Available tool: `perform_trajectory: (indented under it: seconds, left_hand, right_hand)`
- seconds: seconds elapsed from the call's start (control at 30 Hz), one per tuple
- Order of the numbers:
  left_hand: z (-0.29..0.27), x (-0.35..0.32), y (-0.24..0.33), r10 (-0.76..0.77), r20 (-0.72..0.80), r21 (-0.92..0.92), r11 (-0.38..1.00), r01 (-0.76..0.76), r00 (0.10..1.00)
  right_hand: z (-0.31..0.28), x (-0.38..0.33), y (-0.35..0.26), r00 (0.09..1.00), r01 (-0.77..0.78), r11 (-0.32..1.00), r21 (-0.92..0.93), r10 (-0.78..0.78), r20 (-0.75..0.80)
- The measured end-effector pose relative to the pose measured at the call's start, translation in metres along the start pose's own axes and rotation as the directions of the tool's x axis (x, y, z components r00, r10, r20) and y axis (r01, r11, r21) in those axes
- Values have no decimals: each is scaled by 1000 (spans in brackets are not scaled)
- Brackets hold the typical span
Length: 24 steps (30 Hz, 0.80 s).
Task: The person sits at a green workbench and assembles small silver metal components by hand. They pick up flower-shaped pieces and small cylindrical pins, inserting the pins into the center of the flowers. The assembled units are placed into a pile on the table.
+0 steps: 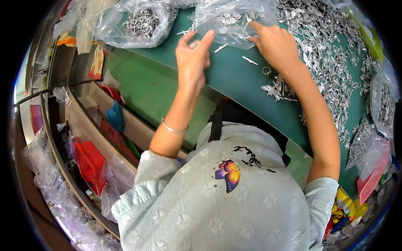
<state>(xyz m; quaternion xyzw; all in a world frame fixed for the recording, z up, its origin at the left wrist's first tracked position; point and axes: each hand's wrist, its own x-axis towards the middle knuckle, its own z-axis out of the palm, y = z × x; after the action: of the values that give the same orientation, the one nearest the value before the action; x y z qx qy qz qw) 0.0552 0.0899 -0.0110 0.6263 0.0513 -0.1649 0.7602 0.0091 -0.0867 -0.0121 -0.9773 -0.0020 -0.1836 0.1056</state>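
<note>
My left hand (191,58) is raised at the table's near edge, thumb and forefinger apart, the other fingers curled. A small silvery ring shows at its fingers; I cannot tell whether it is worn or held. My right hand (276,47) reaches over the mouth of a clear plastic bag (211,12), its forefinger and thumb apart. Inside that bag lie small round metal discs (228,19) and thin bars. Nothing held shows in the right hand. Below the hands lie a thin metal bar (250,61), a metal ring (266,71) and a small pile of leaf-shaped metal pieces (274,90).
Another clear bag of metal rings (141,24) sits at the table's far left. Many silvery metal parts (331,79) spread over the right of the green table (234,85). To my left stand wooden shelves (94,125) with a red bin (90,163).
</note>
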Motion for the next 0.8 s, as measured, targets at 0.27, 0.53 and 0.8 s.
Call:
perform_trajectory:
  seconds: [0.27,0.53,0.8]
  left_hand:
    - [-8,26,43,200,90,112,972,-209,976]
    - [-18,19,32,152,37,166,974,-156,988]
    - [-17,13,33,52,85,184,981,-67,995]
  right_hand:
    - [-17,10,-13,1000,-17,1000,25,17,-17]
    - [-5,29,-34,999,-38,978,206,29,44]
    - [58,94,-40,968,80,997,22,-83,239]
